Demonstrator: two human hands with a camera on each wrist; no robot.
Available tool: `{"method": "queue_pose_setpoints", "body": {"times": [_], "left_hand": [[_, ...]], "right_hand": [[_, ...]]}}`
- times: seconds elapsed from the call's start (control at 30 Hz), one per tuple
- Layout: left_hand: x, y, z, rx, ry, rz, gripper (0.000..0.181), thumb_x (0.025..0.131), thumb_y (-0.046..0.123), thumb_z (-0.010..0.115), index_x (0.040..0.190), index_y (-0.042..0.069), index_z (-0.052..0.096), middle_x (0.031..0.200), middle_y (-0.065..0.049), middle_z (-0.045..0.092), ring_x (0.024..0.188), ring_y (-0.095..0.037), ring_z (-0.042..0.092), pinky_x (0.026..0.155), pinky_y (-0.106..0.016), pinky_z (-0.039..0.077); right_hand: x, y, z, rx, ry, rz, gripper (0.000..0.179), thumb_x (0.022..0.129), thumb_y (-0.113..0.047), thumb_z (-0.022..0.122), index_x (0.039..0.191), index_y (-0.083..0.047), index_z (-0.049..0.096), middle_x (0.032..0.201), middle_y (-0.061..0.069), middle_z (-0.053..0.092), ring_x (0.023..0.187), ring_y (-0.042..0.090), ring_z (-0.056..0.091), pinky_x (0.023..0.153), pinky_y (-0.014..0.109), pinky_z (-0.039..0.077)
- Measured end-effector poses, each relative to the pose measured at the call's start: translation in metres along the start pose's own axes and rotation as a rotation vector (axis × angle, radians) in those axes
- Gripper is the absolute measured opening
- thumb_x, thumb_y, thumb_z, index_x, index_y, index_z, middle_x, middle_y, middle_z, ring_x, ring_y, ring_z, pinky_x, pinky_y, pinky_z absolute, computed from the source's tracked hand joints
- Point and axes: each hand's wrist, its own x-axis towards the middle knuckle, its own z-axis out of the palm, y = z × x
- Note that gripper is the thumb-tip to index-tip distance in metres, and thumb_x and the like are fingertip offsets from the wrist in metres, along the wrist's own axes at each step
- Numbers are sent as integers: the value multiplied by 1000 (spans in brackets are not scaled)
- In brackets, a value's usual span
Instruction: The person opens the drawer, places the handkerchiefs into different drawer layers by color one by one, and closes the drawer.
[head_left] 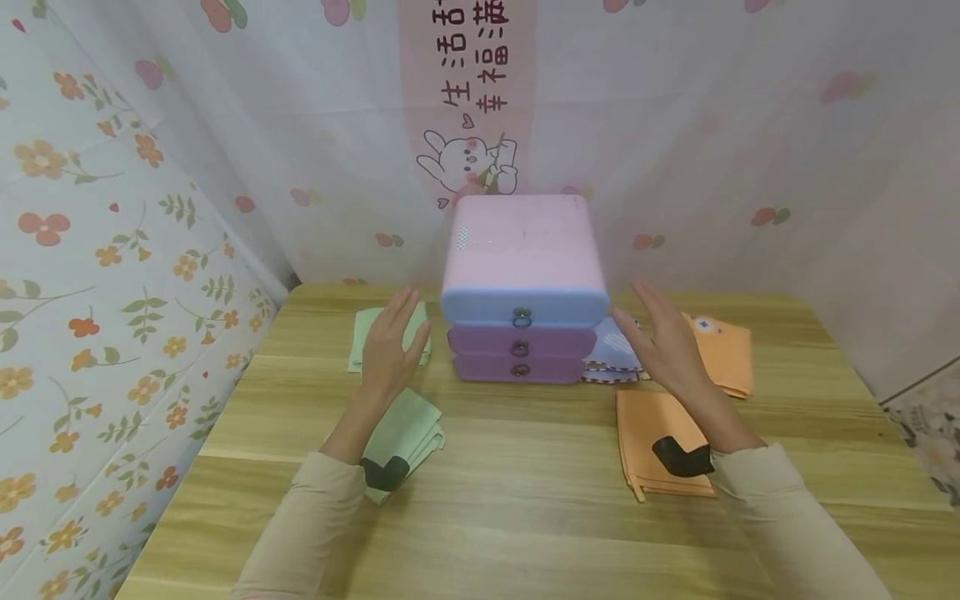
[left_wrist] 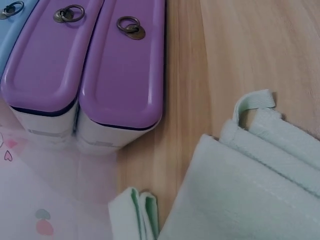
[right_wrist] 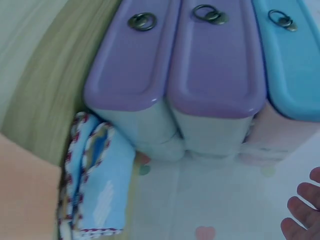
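Observation:
A small chest of drawers (head_left: pixel 525 250) with a pink top, one blue drawer front and two purple ones stands at the back middle, each front bearing a ring pull. To its left my left hand (head_left: pixel 392 346) hovers with fingers extended, above two folded green towels, the nearer one (head_left: pixel 408 425) and the farther one (head_left: pixel 365 329). On the other side my right hand (head_left: pixel 663 337) is held up with straight fingers and thumb apart, holding nothing. A folded blue towel (right_wrist: pixel 107 185) with a striped edge lies against the chest's right side. Beneath the right wrist is a folded orange towel (head_left: pixel 648 425).
A second orange towel (head_left: pixel 723 358) lies farther right. Everything rests on a wood-grain table (head_left: pixel 510 500). A printed curtain (head_left: pixel 337 150) hangs right behind the chest, and a floral one (head_left: pixel 120 292) borders the left side.

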Motion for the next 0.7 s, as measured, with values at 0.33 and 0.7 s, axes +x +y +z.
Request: {"method": "queue_pose_setpoints", "body": {"times": [0.33,0.7], "left_hand": [[12,18,-7,-53,78,62,41,85,20,53,122,1,51,121,-15,52,113,-28,46,96,-37,38],[21,33,-7,-114,167,185,39,78,15,63,113,-1,57,110,-15,58,103,-27,53,91,-34,42]], "right_hand": [[12,-17,-3,24,28,-55,57,91,-32,47,136,-1,30,139,19,28,128,35,23,104,50,18],[25,-29,-1,29,36,-141,56,85,-25,60,130,2,39,135,18,36,122,33,34,93,49,36]]}}
